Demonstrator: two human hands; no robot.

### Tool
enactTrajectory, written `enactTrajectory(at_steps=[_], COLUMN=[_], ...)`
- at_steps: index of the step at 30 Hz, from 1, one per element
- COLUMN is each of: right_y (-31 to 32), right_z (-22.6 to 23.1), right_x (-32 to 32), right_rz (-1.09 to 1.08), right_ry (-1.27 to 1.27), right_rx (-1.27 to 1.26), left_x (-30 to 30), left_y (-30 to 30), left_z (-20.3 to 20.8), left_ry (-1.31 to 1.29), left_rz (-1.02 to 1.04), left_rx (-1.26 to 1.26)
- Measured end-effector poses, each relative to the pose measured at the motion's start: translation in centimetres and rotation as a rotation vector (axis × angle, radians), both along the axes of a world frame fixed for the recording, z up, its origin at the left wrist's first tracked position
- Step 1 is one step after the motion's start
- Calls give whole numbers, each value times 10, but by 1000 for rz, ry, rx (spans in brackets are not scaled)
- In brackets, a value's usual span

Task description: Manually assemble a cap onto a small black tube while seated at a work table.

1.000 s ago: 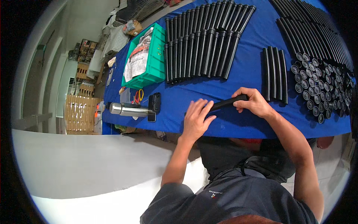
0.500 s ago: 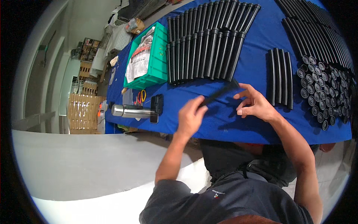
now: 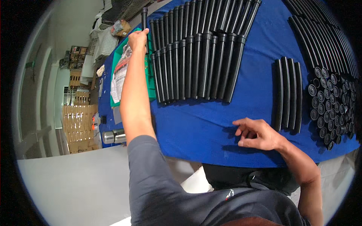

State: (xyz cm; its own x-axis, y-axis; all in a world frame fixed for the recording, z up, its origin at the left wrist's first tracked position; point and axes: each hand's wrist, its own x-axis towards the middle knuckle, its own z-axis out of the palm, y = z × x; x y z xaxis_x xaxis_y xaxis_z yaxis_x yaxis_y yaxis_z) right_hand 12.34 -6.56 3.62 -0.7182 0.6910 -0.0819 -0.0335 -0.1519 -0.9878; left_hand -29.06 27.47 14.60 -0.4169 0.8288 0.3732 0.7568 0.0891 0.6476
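At the far left, my left hand (image 3: 138, 39) is closed round a black tube (image 3: 144, 17) with a wider cap at its upper end. The tube stands out above my fist, next to the rows of capped black tubes (image 3: 196, 67) and over the edge of the green crate (image 3: 151, 81). Loosely curled, my right hand (image 3: 260, 135) hovers over the front of the blue cloth (image 3: 196, 132); thumb and fingers are apart with nothing between them. Nearest to it lie several loose black tubes (image 3: 288, 96) side by side.
Round black caps (image 3: 328, 101) are heaped at the right, below a large stack of long black tubes (image 3: 316, 41). Newspaper (image 3: 120, 75) lies in the crate. A steel flask (image 3: 113, 136) is partly hidden by my left arm. Cardboard boxes (image 3: 79, 124) stand beyond the table.
My left hand has carried the black tube from the front of the table to the far left, beside the rows. My right hand stays near the front. The whole view has shifted.
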Motion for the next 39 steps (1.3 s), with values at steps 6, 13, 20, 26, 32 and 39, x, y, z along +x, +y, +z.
enactTrajectory(at_steps=[6, 13, 20, 26, 32, 39], right_y=[1, 6, 4, 3, 4, 5], right_z=[1, 1, 0, 0, 1, 2], right_x=[3, 5, 4, 5, 5, 6], right_rz=[17, 16, 6, 2, 6, 9], right_ry=[20, 8, 10, 24, 27, 30], right_rx=[-30, -7, -7, -28, -26, -12], left_x=[5, 14, 30, 28, 42, 39], left_y=[41, 52, 55, 55, 47, 53], left_z=[-46, -60, -45, -53, -59, -66], left_ry=[274, 367, 393, 426, 455, 489], left_rz=[261, 325, 375, 389, 376, 419], left_rx=[-195, -352, -364, -365, -370, -312])
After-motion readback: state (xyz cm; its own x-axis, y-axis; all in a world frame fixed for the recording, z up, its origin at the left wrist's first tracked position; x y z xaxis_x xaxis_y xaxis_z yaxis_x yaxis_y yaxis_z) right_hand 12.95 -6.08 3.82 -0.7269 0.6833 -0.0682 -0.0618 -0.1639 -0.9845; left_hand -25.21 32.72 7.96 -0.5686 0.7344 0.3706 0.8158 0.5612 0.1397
